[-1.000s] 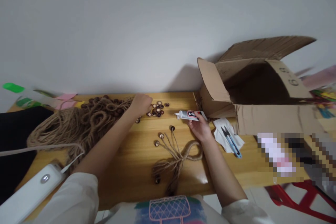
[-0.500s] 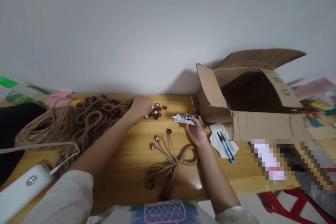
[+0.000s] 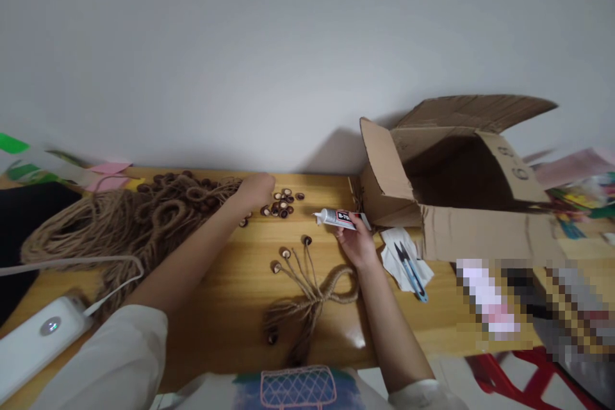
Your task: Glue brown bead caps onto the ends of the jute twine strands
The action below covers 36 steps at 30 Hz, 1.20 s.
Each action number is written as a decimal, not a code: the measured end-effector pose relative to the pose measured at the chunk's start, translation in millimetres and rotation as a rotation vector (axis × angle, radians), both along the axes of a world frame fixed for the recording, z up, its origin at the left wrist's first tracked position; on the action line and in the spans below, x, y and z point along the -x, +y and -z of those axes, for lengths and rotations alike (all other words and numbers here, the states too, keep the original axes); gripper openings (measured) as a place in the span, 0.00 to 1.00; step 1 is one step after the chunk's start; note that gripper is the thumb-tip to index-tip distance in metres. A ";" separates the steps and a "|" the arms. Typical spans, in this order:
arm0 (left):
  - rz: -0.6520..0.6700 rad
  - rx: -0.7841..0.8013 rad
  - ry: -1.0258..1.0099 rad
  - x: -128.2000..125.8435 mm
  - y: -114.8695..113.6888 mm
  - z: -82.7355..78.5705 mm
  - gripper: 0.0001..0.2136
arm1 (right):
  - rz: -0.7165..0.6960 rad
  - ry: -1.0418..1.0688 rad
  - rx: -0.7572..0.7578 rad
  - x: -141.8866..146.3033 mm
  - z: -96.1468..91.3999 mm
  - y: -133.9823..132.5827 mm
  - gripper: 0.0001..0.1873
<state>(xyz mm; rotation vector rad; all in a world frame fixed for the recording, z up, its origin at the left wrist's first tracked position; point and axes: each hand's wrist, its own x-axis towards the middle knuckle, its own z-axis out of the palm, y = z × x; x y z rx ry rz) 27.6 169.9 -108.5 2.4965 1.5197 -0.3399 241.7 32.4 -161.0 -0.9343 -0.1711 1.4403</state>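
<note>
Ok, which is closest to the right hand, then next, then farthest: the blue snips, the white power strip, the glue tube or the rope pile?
1. Glue tube: held in the right hand.
2. Blue snips: just to its right.
3. Rope pile: well across to the left.
4. White power strip: far left, near corner.

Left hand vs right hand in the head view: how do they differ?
Hold: the right hand grips a glue tube, nozzle pointing left; the left hand rests curled at the loose beads, and whether it pinches one is hidden.
Reach: the left hand stretches further across the table, beside the twine heap; the right hand sits nearer, by the loop of the small twine bundle.
Both are bare, with white sleeves.
</note>
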 end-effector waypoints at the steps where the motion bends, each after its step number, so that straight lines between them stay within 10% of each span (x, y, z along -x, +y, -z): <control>1: -0.013 0.010 -0.017 1.0 1.8 1.8 0.13 | -0.001 0.000 0.000 0.1 -0.2 0.0 0.03; 10: -0.058 0.108 -0.171 5.5 4.9 10.9 0.12 | -0.002 0.004 0.001 0.9 -1.5 -0.5 0.03; 25: -0.076 0.082 0.000 22.6 -10.7 -19.7 0.20 | -0.019 0.008 0.007 1.6 -5.1 -0.5 0.03; 36: -0.070 0.134 0.059 15.2 -26.3 -3.6 0.16 | -0.006 0.003 0.005 3.1 -7.1 0.3 0.04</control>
